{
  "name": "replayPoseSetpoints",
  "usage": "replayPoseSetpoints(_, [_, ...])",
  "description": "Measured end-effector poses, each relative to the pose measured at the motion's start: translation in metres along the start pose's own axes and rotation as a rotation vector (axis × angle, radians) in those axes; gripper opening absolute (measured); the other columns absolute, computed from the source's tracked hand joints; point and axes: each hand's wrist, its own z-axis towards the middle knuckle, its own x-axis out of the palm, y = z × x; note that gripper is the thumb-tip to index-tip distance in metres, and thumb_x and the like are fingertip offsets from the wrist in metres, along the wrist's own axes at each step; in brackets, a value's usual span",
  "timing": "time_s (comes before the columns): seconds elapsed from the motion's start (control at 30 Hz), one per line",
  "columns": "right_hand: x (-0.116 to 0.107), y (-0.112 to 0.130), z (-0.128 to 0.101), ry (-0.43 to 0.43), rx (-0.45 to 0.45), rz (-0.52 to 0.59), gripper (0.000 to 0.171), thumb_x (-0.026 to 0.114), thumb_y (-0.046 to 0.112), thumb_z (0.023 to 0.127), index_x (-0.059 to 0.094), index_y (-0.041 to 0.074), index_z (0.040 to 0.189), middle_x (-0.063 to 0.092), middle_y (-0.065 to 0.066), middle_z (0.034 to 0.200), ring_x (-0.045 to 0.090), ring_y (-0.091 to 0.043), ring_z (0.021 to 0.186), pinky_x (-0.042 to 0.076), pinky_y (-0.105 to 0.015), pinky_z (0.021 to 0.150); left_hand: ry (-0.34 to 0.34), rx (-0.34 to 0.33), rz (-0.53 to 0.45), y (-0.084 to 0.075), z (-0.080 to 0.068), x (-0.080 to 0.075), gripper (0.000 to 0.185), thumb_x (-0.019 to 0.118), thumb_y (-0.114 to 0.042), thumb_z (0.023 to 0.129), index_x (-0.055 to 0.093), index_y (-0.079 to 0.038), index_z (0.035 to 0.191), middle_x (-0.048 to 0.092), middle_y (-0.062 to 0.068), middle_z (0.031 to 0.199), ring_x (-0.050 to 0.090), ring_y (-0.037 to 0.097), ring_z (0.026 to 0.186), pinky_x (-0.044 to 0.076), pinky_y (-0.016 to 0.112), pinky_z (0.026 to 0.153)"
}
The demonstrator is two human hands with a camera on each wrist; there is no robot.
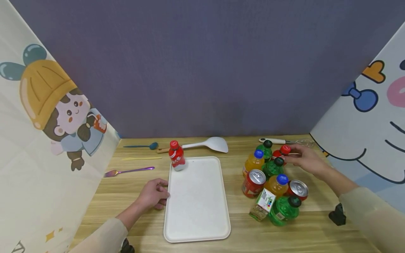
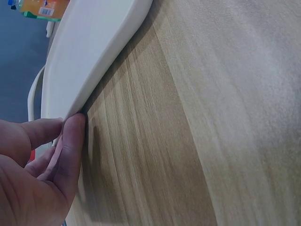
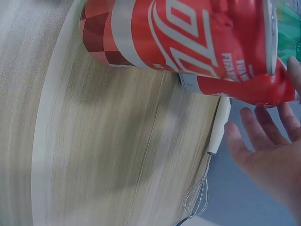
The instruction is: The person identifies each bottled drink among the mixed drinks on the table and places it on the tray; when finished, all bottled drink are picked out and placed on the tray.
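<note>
A white tray [image 1: 202, 211] lies in the middle of the wooden table. On its far left corner stands a small red bottle with a red cap [image 1: 176, 155]. My left hand [image 1: 154, 194] rests on the table, its loosely curled fingers [image 2: 70, 141] touching the left rim of the tray [image 2: 89, 52]. My right hand [image 1: 305, 160] reaches into a cluster of drinks, fingers spread beside a second red-capped red bottle [image 1: 283, 151]. In the right wrist view that red bottle [image 3: 188, 37] fills the top and the hand's fingers [image 3: 249, 146] stand straight next to it, one fingertip against it.
The cluster holds orange bottles [image 1: 254, 161], green bottles [image 1: 284, 209], red cans [image 1: 254, 182] and a small carton [image 1: 263, 204]. A whisk [image 1: 286, 141] and a white ladle [image 1: 209, 143] lie at the back. Teal spoon [image 1: 142, 146], yellow knife [image 1: 140, 158] and purple fork [image 1: 126, 172] lie left. Printed panels close both sides.
</note>
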Motion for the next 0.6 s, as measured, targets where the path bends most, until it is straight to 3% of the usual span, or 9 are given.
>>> replayPoseSetpoints(0.13, [0.0008, 0.0018, 0.0009, -0.005, 0.005, -0.01, 0.066, 0.066, 0.033, 0.101, 0.041, -0.007, 0.147, 0.049, -0.032, 0.145, 0.056, -0.05, 0.129, 0.063, -0.03, 0.082, -0.002, -0.003, 0.002, -0.0007, -0.0004, 0.0004, 0.046, 0.072, 0.002, 0.09, 0.057, 0.001, 0.133, 0.069, 0.012, 0.095, 0.069, 0.023, 0.067, 0.063, 0.039, 0.055])
replayPoseSetpoints(0.4, [0.0018, 0.0029, 0.0031, -0.01, 0.013, -0.035, 0.063, 0.066, 0.034, 0.101, 0.043, -0.006, 0.145, 0.052, -0.029, 0.141, 0.061, -0.041, 0.12, 0.064, -0.041, 0.087, -0.002, -0.009, 0.001, -0.0001, -0.0001, 0.0, 0.044, 0.072, 0.002, 0.09, 0.058, 0.0, 0.132, 0.068, 0.012, 0.095, 0.068, 0.023, 0.067, 0.063, 0.038, 0.055])
replayPoseSetpoints(0.6, [0.0031, 0.0004, 0.0038, -0.036, 0.002, -0.034, 0.062, 0.066, 0.032, 0.101, 0.044, -0.005, 0.146, 0.053, -0.029, 0.14, 0.063, -0.039, 0.117, 0.064, -0.033, 0.082, -0.001, -0.007, -0.002, -0.0006, -0.0006, -0.0002, 0.045, 0.072, 0.002, 0.09, 0.058, 0.0, 0.133, 0.068, 0.013, 0.095, 0.068, 0.023, 0.067, 0.063, 0.039, 0.055])
